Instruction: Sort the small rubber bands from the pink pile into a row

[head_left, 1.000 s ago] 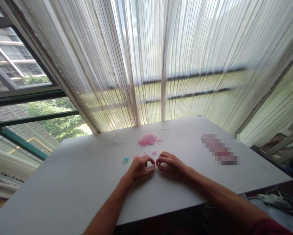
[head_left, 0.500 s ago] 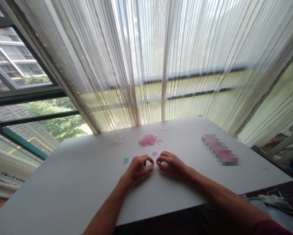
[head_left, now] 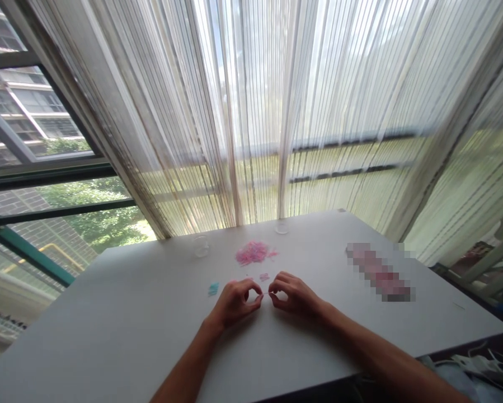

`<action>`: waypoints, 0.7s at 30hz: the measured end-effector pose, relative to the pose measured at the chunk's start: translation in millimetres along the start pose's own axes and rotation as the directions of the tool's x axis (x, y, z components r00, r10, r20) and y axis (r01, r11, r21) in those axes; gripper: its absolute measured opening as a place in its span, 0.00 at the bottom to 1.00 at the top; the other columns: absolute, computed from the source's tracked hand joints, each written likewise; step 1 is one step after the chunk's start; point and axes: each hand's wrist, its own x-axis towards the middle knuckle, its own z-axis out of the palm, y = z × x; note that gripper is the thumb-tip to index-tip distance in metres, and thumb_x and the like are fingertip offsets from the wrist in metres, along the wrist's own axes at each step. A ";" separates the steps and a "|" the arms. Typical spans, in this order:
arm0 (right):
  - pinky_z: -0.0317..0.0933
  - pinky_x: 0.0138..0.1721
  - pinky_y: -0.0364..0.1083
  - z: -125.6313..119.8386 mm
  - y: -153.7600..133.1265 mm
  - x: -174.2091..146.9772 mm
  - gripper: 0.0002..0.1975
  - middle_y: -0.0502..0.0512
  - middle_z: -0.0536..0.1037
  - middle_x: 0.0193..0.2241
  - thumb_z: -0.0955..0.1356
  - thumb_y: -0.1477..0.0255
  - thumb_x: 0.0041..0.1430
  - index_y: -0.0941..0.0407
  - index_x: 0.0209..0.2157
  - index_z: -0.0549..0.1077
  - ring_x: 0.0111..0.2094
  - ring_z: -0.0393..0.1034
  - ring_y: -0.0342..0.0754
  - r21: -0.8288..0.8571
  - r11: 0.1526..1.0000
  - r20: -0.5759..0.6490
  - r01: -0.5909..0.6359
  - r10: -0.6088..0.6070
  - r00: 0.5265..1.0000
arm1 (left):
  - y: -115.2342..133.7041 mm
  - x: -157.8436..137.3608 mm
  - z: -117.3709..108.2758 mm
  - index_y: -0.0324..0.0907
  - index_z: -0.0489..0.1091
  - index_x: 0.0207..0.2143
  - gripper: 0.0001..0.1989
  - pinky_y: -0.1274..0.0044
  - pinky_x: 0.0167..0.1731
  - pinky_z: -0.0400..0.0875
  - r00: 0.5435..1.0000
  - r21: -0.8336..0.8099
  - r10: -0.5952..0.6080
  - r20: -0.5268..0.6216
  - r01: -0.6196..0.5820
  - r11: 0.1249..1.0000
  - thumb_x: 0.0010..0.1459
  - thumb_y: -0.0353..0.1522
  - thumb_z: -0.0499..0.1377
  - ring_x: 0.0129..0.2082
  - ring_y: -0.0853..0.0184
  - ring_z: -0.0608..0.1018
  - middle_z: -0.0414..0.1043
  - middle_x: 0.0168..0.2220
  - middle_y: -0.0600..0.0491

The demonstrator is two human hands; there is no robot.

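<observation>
Between my two hands is a thin, pale pink strip, pinched at both ends just above the white table. My left hand grips one end between thumb and forefinger. Facing it, my right hand pinches the other end the same way; the strip is too small to make out its kind. Just beyond the fingertips lies a small cluster of pink pieces. Further back is a larger heap of mostly pink small pieces. A group of turquoise pieces sits left of my left hand.
Two clear, round containers or lids, one at the back left and one at the back centre, stand on the table. A pixelated pinkish object lies on the right. Sheer striped curtains hang behind the far edge.
The whole view has shifted, so the table and hands appear slightly lower. Both hands keep their pinch on the strip, with little change between them.
</observation>
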 end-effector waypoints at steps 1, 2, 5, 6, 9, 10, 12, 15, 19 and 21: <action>0.62 0.31 0.43 0.0 0.0 0.1 0.06 0.53 0.73 0.27 0.66 0.79 0.55 0.55 0.30 0.71 0.29 0.67 0.46 -0.001 1.000 -0.003 0.003 -0.003 1.000 | -0.4 -0.1 0.1 0.44 0.75 0.32 0.04 0.80 0.26 0.63 1.000 0.001 0.004 0.001 -0.004 1.000 0.55 0.31 0.59 0.22 0.72 0.68 0.69 0.23 0.57; 0.62 0.31 0.43 0.0 -0.1 0.2 0.06 0.53 0.74 0.27 0.66 0.79 0.55 0.54 0.30 0.70 0.29 0.67 0.46 -0.002 1.000 -0.006 0.006 -0.006 1.000 | -0.5 -0.2 0.1 0.44 0.74 0.32 0.04 0.80 0.26 0.63 1.000 0.003 0.007 0.001 -0.007 1.000 0.55 0.32 0.59 0.22 0.72 0.68 0.69 0.23 0.57; 0.62 0.31 0.43 -0.6 -0.7 0.6 0.06 0.53 0.74 0.27 0.66 0.79 0.55 0.54 0.30 0.70 0.29 0.67 0.46 0.002 1.000 -0.006 0.012 -0.012 1.000 | 0.4 -0.6 -0.9 0.44 0.75 0.32 0.04 0.80 0.26 0.63 1.000 0.008 0.009 -0.003 -0.009 1.000 0.56 0.33 0.59 0.22 0.72 0.68 0.69 0.24 0.57; 0.62 0.31 0.43 -1.1 -1.1 0.7 0.06 0.53 0.74 0.27 0.65 0.79 0.55 0.54 0.30 0.70 0.29 0.67 0.46 0.005 1.000 -0.004 0.011 -0.011 1.000 | 1.0 -0.6 -1.4 0.44 0.75 0.32 0.05 0.80 0.26 0.63 1.000 0.010 0.008 -0.005 -0.008 1.000 0.56 0.33 0.59 0.22 0.72 0.68 0.69 0.24 0.57; 0.63 0.31 0.43 -2.5 -2.4 1.1 0.05 0.53 0.74 0.27 0.65 0.79 0.55 0.55 0.30 0.70 0.29 0.67 0.46 0.007 1.000 0.000 -0.003 0.003 1.000 | 2.6 -0.5 -2.8 0.44 0.75 0.33 0.05 0.80 0.26 0.63 1.000 0.011 0.009 -0.004 -0.009 1.000 0.56 0.33 0.59 0.22 0.72 0.67 0.69 0.23 0.57; 0.63 0.31 0.43 -2.9 -2.8 1.2 0.05 0.53 0.74 0.27 0.65 0.79 0.55 0.55 0.30 0.70 0.29 0.67 0.46 0.006 1.000 -0.003 -0.008 0.008 1.000 | 2.9 -0.4 -3.0 0.44 0.75 0.33 0.05 0.80 0.26 0.63 1.000 0.010 0.011 -0.004 -0.011 1.000 0.56 0.33 0.59 0.21 0.72 0.67 0.69 0.23 0.57; 0.62 0.31 0.43 -3.1 -3.0 1.3 0.05 0.53 0.74 0.27 0.65 0.79 0.55 0.55 0.30 0.70 0.29 0.67 0.46 0.007 1.000 -0.012 -0.014 0.014 1.000 | 3.0 -0.1 -3.2 0.44 0.75 0.33 0.04 0.80 0.26 0.63 1.000 0.000 0.015 -0.005 -0.015 1.000 0.56 0.32 0.59 0.21 0.72 0.67 0.70 0.24 0.57; 0.62 0.30 0.43 -2.5 -2.4 1.4 0.05 0.53 0.73 0.27 0.65 0.80 0.55 0.55 0.30 0.70 0.29 0.66 0.45 0.009 1.000 -0.030 -0.008 0.008 1.000 | 2.4 0.2 -3.0 0.44 0.75 0.34 0.04 0.81 0.26 0.64 1.000 -0.011 0.020 -0.009 -0.020 1.000 0.56 0.31 0.60 0.22 0.72 0.67 0.72 0.26 0.56; 0.62 0.30 0.42 -1.5 -1.4 1.6 0.05 0.52 0.72 0.26 0.66 0.80 0.54 0.55 0.30 0.70 0.28 0.66 0.45 0.012 1.000 -0.045 0.005 -0.005 0.999 | 2.1 -0.1 -3.1 0.43 0.74 0.34 0.04 0.81 0.26 0.64 0.999 -0.008 0.028 -0.021 -0.028 1.000 0.55 0.30 0.59 0.22 0.73 0.67 0.72 0.26 0.57; 0.62 0.30 0.42 -1.5 -1.3 1.5 0.06 0.52 0.72 0.27 0.66 0.80 0.54 0.55 0.30 0.70 0.28 0.66 0.45 0.011 1.000 -0.044 0.012 -0.011 0.999 | 1.9 -0.5 -3.1 0.43 0.74 0.34 0.04 0.82 0.26 0.63 0.999 -0.006 0.033 -0.023 -0.033 0.999 0.55 0.30 0.60 0.22 0.73 0.67 0.71 0.25 0.57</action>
